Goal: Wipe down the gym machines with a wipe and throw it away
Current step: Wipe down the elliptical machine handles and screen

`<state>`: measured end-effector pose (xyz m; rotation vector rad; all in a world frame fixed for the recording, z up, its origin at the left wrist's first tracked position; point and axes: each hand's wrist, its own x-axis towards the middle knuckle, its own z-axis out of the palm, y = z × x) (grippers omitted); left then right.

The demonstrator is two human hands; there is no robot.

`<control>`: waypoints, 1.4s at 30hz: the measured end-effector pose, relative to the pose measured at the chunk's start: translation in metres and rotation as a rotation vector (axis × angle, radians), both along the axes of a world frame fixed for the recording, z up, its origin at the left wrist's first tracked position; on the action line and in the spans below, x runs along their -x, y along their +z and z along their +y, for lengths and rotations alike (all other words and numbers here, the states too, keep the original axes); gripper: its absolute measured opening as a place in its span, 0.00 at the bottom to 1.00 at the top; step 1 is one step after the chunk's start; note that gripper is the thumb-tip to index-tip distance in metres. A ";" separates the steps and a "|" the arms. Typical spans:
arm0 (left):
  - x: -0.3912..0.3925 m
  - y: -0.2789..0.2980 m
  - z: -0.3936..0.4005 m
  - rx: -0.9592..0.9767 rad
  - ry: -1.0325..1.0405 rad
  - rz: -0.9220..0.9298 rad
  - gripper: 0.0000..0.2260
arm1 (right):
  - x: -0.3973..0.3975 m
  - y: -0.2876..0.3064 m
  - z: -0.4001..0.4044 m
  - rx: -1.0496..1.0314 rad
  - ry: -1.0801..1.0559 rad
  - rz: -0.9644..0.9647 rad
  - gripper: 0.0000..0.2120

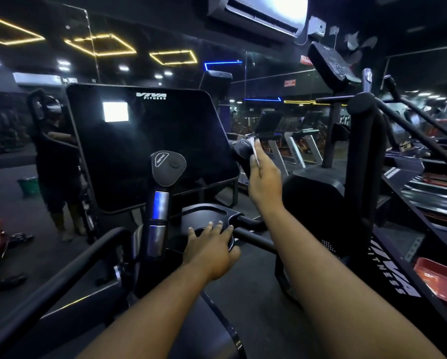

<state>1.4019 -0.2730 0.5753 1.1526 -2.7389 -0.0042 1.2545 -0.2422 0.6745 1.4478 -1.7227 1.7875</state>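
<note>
A: Head view first. What is the biggest thing in front of the hands?

B: The large black glossy console screen (149, 149) of the gym machine, marked VIVA FITNESS, tilted back and standing beyond and between both hands. To the right of the right hand stands a second black gym machine (328, 203) with a tall upright post.

A: And the handles?

B: A black padded handle with a flat grey cap and silver metal bands (162, 193) rises just left of the left hand, its long axis near upright. A second black padded handle (243, 154) sits at the screen's right edge, its long axis sloping up and away toward the mirror, cap end uppermost.

A: Where are the hands?

B: The left hand (213, 248) lies flat, fingers straight and relaxed, resting on the black moulded tray (206, 212) below the screen, grasping nothing. The right hand (263, 177) reaches forward and up, fingers wrapped round the right side of that second handle.

A: And the wipe?

B: The small white crumpled wipe (255, 149) is pressed between the right hand's fingers and the handle, showing just above the fingertips and running along the handle's slope. The right hand grips it against the padding.
</note>
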 end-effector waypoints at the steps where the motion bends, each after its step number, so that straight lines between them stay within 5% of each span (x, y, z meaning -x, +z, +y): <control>1: -0.002 0.000 0.002 0.025 -0.011 -0.005 0.30 | -0.005 0.006 -0.008 -0.001 0.003 0.077 0.23; 4: -0.016 -0.003 0.011 0.071 -0.059 -0.045 0.30 | -0.008 -0.004 -0.019 -0.041 -0.102 0.417 0.30; 8: -0.045 -0.007 0.027 0.137 -0.140 -0.111 0.31 | 0.010 -0.039 0.006 -0.099 -0.113 0.638 0.36; 11: -0.069 -0.006 0.040 0.230 -0.228 -0.094 0.30 | -0.003 -0.051 0.032 -0.149 0.013 0.458 0.28; 15: -0.106 -0.005 0.059 0.578 -0.432 0.191 0.22 | -0.073 -0.031 0.058 0.027 0.191 0.171 0.22; 18: -0.138 0.001 0.066 0.773 -0.480 0.481 0.14 | -0.124 -0.017 0.055 0.101 0.242 0.220 0.22; 21: -0.177 -0.002 0.057 0.838 -0.322 0.609 0.14 | -0.162 -0.029 0.036 -0.039 0.248 0.404 0.25; 25: -0.228 -0.017 0.025 0.707 -0.059 0.630 0.17 | -0.167 -0.066 0.035 -0.086 0.174 0.575 0.28; 31: -0.221 0.001 0.005 0.317 0.381 0.131 0.36 | -0.189 -0.091 0.039 -0.185 -0.062 0.927 0.38; 37: -0.222 0.001 -0.004 0.190 0.431 0.109 0.39 | -0.180 -0.012 0.024 -0.374 -0.037 0.691 0.52; 42: -0.213 0.004 -0.012 0.191 0.389 0.176 0.38 | -0.194 -0.042 0.038 -0.338 -0.020 0.614 0.54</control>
